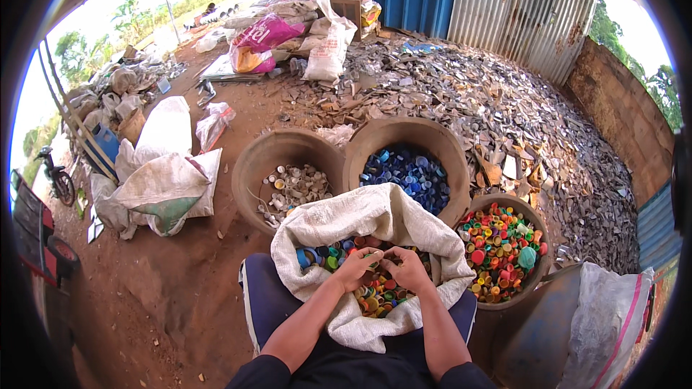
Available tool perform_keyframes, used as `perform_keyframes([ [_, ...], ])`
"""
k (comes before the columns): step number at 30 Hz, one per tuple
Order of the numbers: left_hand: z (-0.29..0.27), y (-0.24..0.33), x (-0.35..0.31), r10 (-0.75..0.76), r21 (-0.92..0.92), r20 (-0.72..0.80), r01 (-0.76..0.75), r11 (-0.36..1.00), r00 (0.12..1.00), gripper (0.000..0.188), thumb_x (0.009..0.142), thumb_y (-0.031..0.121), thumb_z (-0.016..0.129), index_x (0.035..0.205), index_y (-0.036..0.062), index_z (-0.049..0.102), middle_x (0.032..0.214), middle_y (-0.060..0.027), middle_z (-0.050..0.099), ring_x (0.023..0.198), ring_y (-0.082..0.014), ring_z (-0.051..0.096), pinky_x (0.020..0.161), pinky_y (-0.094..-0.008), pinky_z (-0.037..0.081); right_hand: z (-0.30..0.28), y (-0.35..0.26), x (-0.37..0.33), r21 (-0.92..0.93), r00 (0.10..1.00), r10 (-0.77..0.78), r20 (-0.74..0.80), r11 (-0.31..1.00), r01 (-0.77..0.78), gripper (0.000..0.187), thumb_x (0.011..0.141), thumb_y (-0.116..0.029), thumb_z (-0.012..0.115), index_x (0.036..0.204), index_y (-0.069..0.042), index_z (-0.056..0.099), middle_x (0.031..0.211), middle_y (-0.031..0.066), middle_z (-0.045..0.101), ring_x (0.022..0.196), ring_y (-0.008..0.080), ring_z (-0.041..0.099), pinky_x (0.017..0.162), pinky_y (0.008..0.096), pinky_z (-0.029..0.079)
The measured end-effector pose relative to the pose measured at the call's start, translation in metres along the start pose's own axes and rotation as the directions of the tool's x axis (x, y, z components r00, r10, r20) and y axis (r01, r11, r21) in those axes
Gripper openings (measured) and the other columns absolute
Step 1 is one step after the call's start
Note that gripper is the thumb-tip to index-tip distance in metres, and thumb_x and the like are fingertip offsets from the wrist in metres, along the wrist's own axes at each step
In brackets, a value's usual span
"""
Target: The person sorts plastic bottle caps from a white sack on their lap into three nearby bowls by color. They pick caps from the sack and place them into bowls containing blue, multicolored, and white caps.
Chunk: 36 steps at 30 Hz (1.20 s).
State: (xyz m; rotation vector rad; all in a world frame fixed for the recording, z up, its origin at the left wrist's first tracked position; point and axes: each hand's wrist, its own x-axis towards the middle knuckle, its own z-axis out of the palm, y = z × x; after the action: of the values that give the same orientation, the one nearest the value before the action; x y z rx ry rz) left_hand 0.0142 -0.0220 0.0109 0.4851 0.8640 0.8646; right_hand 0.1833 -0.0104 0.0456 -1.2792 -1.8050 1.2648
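Observation:
An open white woven sack [369,209] with a rolled-down rim rests between my legs, full of mixed coloured plastic bottle caps [380,295]. Both my hands are over its mouth, close together. My left hand [356,269] is closed, with a small greenish bottle cap [373,264] partly showing at its fingertips. Beside it, my right hand [407,269] has its fingers pinched together near that cap; what they hold, if anything, is hidden. Beyond the sack stand a tub [245,161] of white caps and a tub [453,145] of blue caps. To the right, another tub [546,274] holds red, orange, yellow and green caps.
A drum [537,324] and a white sack [604,317] stand close on my right. Crumpled sacks [169,187] lie on the dirt at left. A heap of plastic scrap [533,115] spreads toward the metal fence [497,7], and filled bags [331,47] are piled at the back.

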Motion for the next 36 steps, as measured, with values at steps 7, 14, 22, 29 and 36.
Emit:
perform_keyframes([
  [7,-0.006,0.003,-0.001,0.022,0.027,0.109,-0.025,0.999,0.994,0.02,0.091,0.028,0.061,0.098,0.0092,0.061,0.082,0.0007,0.061,0.067,-0.0069,0.058,0.045,-0.0197,0.043,-0.008,0.01,0.002,0.49,0.971,0.158,0.181,0.841,-0.228,0.013,0.089,-0.015,0.064,0.084,-0.004,0.059,0.07,0.0014,0.058,0.054,0.0077,0.05,0.048,0.023,0.038],
  [14,0.001,0.005,-0.001,0.289,0.705,-0.065,-0.161,0.69,0.955,0.044,0.084,0.047,0.066,0.092,0.0042,0.065,0.086,-0.0046,0.067,0.076,-0.0116,0.061,0.061,-0.029,0.047,-0.019,0.015,0.003,0.949,0.973,0.193,0.125,0.263,-0.174,0.008,0.078,-0.006,0.049,0.075,-0.008,0.042,0.089,0.0124,0.057,0.057,0.0204,0.053,0.043,0.0283,0.036],
  [22,0.011,0.007,-0.007,0.723,0.826,0.029,-0.424,0.371,0.69,0.039,0.094,0.036,0.054,0.092,-0.0023,0.061,0.087,-0.0174,0.066,0.083,-0.0294,0.065,0.073,-0.0364,0.049,0.017,0.021,0.012,0.863,0.823,0.517,0.237,0.277,-0.422,0.031,0.094,-0.038,0.043,0.103,-0.011,0.055,0.1,0.0091,0.061,0.085,0.0262,0.061,0.069,0.0424,0.049],
  [29,0.007,-0.005,-0.009,0.695,0.655,0.177,-0.611,0.445,0.696,0.06,0.097,0.05,0.034,0.12,-0.0029,0.05,0.117,-0.0196,0.056,0.104,-0.0281,0.06,0.088,-0.0338,0.046,0.048,0.036,0.016,0.906,0.833,0.416,0.364,0.047,-0.42,0.04,0.096,-0.046,0.037,0.106,-0.012,0.055,0.098,0.0068,0.061,0.092,0.0256,0.06,0.075,0.0469,0.047],
  [36,-0.033,0.015,0.005,0.664,0.471,0.001,-0.586,0.659,0.748,0.067,0.097,0.055,0.026,0.115,-0.0039,0.053,0.103,-0.0148,0.063,0.095,-0.0211,0.063,0.083,-0.0336,0.049,0.022,0.046,0.019,0.945,0.816,0.496,0.298,-0.032,-0.326,0.024,0.096,-0.033,0.046,0.091,-0.011,0.053,0.086,0.0084,0.062,0.077,0.0273,0.061,0.058,0.0404,0.045],
])
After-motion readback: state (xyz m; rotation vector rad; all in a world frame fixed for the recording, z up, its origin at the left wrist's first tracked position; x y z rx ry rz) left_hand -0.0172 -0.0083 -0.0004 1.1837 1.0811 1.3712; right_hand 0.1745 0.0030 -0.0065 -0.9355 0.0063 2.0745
